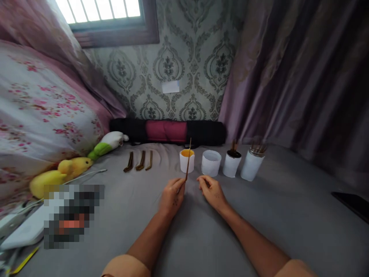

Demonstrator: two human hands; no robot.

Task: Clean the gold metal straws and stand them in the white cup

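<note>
My left hand [173, 196] is closed around the lower end of a thin brown stick [188, 159], which points up in front of a white-wrapped cup [186, 163] with a yellow inside. Slightly to the right, my right hand [211, 192] has its fingers curled in a pinch, apart from the stick; anything between them is too small to make out. Just beyond it stands a wider white cup [211, 165]. Further right are a white container with a dark top [231, 167] and a taller white container [250, 167], both with thin brown sticks poking out.
Brown bent-ended pieces lie in three groups [140, 161] at left on the grey sheet [184, 242]. A black and maroon roll [167, 131] lies along the wall. Plush toys [75, 167], a white cable and a blurred-out object are at left; a dark flat device [350, 206] is at right.
</note>
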